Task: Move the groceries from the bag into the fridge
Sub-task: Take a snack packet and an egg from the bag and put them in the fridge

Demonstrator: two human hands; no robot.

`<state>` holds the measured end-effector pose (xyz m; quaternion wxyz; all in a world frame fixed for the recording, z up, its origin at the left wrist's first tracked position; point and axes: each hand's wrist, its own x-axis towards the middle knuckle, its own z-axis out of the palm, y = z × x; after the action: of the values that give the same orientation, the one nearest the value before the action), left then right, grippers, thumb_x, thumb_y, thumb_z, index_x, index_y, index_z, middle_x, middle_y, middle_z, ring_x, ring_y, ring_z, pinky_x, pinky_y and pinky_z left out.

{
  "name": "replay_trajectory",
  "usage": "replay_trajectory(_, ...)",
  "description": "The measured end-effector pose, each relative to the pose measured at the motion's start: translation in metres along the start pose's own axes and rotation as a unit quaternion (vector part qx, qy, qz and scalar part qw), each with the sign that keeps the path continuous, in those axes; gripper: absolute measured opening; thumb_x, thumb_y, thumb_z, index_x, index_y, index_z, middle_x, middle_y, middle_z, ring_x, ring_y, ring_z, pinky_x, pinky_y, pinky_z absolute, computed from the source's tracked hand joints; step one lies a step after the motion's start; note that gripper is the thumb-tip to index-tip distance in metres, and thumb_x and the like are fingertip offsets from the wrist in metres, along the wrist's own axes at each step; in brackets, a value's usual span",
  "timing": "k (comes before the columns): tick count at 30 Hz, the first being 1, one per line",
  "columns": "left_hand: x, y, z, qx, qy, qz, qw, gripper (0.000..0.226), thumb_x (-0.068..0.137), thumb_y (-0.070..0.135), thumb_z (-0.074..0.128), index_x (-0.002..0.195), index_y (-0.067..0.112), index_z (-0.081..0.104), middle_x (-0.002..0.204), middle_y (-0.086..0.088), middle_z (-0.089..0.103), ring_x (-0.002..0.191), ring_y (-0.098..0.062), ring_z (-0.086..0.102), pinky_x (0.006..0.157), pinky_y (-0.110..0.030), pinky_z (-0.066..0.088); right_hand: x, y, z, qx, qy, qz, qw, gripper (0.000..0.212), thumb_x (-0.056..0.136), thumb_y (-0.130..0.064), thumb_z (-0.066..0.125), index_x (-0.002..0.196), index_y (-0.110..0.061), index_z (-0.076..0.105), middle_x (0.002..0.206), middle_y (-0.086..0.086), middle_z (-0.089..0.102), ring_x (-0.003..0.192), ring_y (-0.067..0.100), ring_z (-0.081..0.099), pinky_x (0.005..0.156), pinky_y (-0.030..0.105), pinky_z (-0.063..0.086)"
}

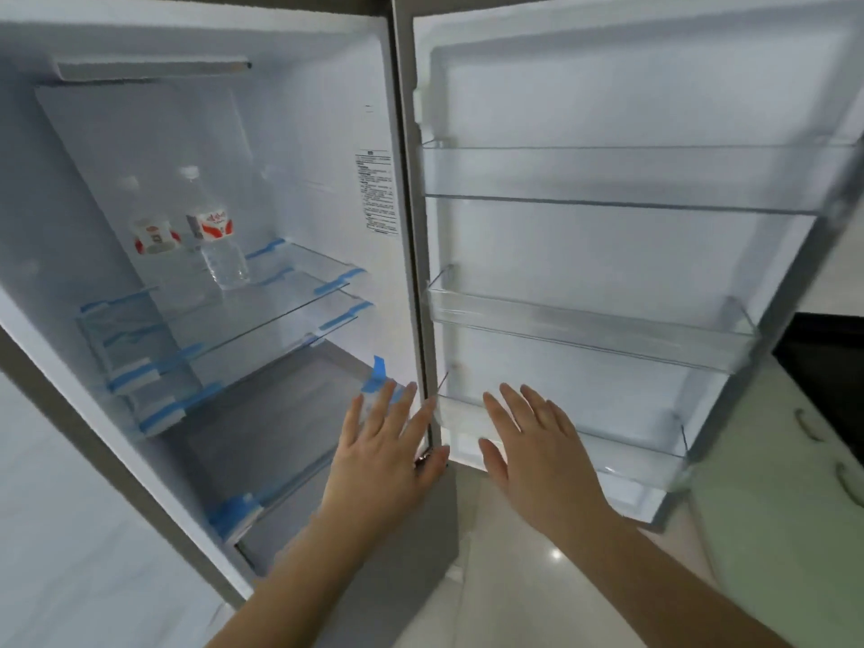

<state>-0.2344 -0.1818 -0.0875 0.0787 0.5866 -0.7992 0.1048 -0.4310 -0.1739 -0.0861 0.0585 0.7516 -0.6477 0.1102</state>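
**Empty hands before an open fridge**

Neither grip held anything: the left hand (383,456) and right hand (537,456) hovered flat, fingers spread, at lower centre of the frame before the open fridge (299,133). Two water bottles (210,231) stood on the glass shelf (262,315) at centre left; the door bins (608,184) on the right looked bare. No bag or other groceries were in view. Fetching the bag close first would likely save trips.
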Motion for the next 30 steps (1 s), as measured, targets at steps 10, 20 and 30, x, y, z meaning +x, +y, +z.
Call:
replay_trajectory(10, -0.005, 0.099, 0.0, -0.024, -0.013, 0.146, 0.989, 0.085, 0.087, 0.073, -0.012, 0.152, 0.032, 0.026, 0.161, 0.0, 0.02, 0.147, -0.022, 0.001, 0.12, -0.048, -0.007, -0.11, 0.062, -0.025, -0.01, -0.002, 0.146, 0.989, 0.063, 0.097, -0.049, 0.015, 0.134, -0.018, 0.055, 0.139, 0.008, 0.055, 0.13, 0.031, 0.05, 0.106, 0.049, 0.039)
replay_trajectory(20, -0.001, 0.138, -0.003, -0.093, 0.028, 0.327, 0.94, 0.062, 0.099, 0.061, 0.023, 0.15, 0.028, 0.036, 0.156, -0.001, 0.036, 0.147, -0.024, 0.023, 0.118, -0.047, 0.005, -0.165, 0.059, -0.043, -0.044, -0.009, 0.337, 0.94, 0.075, 0.096, -0.053, -0.003, 0.141, -0.018, 0.046, 0.142, 0.009, 0.051, 0.13, 0.031, 0.049, 0.104, 0.05, 0.042)
replay_trajectory(30, -0.018, 0.173, 0.004, -0.144, 0.024, 0.453, 0.879, 0.06, 0.099, 0.058, 0.022, 0.146, 0.028, 0.044, 0.151, -0.001, 0.044, 0.144, -0.023, 0.031, 0.119, -0.047, 0.015, -0.239, 0.023, -0.057, -0.073, -0.013, 0.476, 0.876, 0.072, 0.088, -0.056, -0.006, 0.153, -0.026, 0.005, 0.162, -0.001, 0.009, 0.149, 0.022, 0.007, 0.118, 0.04, 0.004)
